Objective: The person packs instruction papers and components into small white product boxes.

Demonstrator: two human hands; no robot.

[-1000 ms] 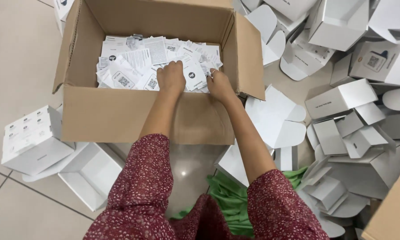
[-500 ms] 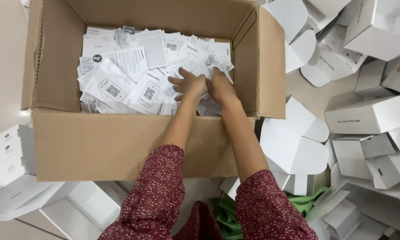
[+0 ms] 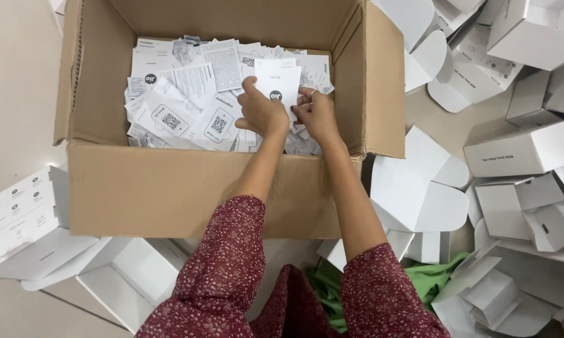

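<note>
A large brown cardboard box stands open in front of me, filled with several white printed paper leaflets. Both hands reach inside it. My left hand and my right hand together hold one white leaflet upright above the pile, left fingers on its left edge, right fingers on its lower right side. My sleeves are dark red with a small pattern.
Several white folded cartons lie heaped on the floor at the right. More white boxes sit at the lower left. A green cloth lies under my right arm. Beige floor tiles show at the left.
The view has moved closer over the box. My hands went from pressing among the leaflets to lifting one white leaflet up between them.
</note>
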